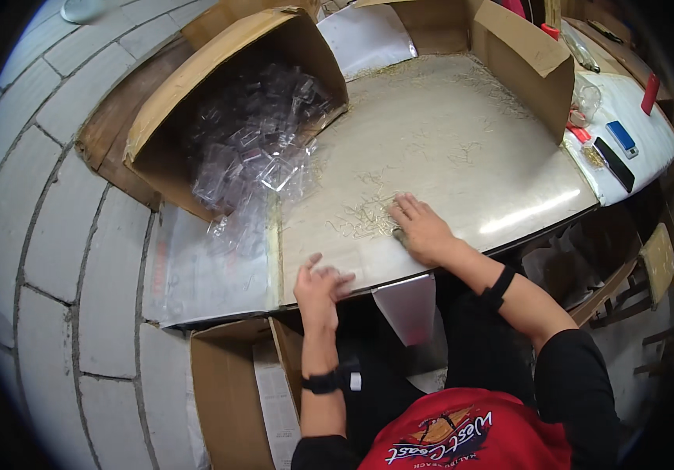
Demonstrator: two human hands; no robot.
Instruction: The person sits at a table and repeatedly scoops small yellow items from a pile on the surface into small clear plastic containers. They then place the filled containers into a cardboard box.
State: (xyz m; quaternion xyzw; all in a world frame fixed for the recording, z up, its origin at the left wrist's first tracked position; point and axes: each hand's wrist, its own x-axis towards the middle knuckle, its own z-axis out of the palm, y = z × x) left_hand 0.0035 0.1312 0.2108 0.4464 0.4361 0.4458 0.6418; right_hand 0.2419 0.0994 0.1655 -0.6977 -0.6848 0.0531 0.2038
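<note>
My right hand (424, 233) lies low over the table top with its fingers stretched out. Its fingertips touch the right edge of a loose pile of thin gold-coloured metal pins (364, 218). Something dark shows at its thumb, too small to make out. My left hand (323, 291) hovers over the table's front edge, its fingers apart and slightly blurred, with nothing seen in them. Left of the pile, a cardboard box (157, 129) lies tipped on its side. Small clear plastic cases (254, 149) spill out of its mouth toward the table.
More pins lie scattered across the grey table top (509, 172). Cardboard walls (525, 66) edge the far right. Beyond them are a blue box (621, 138), a black flat object (614, 164) and a red cylinder (650, 94). A metal chute (407, 307) hangs at the front, with an open carton (231, 384) below left.
</note>
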